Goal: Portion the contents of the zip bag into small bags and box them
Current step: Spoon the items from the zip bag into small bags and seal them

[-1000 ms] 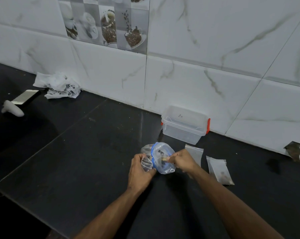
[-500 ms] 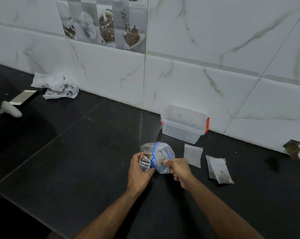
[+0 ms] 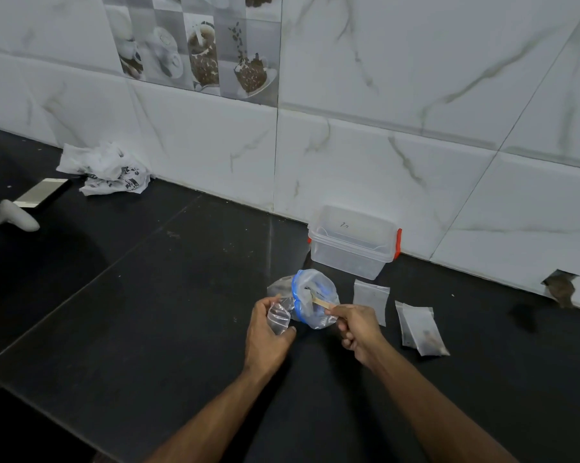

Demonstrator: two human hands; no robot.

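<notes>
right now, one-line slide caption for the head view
Left hand holds a small bag while right hand dips a wooden stick into the zip bag.

A crumpled white plastic bag (image 3: 105, 168) with dark print lies on the black desk (image 3: 148, 312) against the wall at the far left. Just beside it, toward the left edge, a flat phone-like slab (image 3: 43, 192) lies with its pale face up. A white rounded object (image 3: 16, 218) sits touching that slab's near end. On the marbled wall tiles (image 3: 415, 78), a picture tile (image 3: 198, 45) shows cups and desserts. Low at the right, a broken hole (image 3: 560, 287) gapes in the wall.
</notes>
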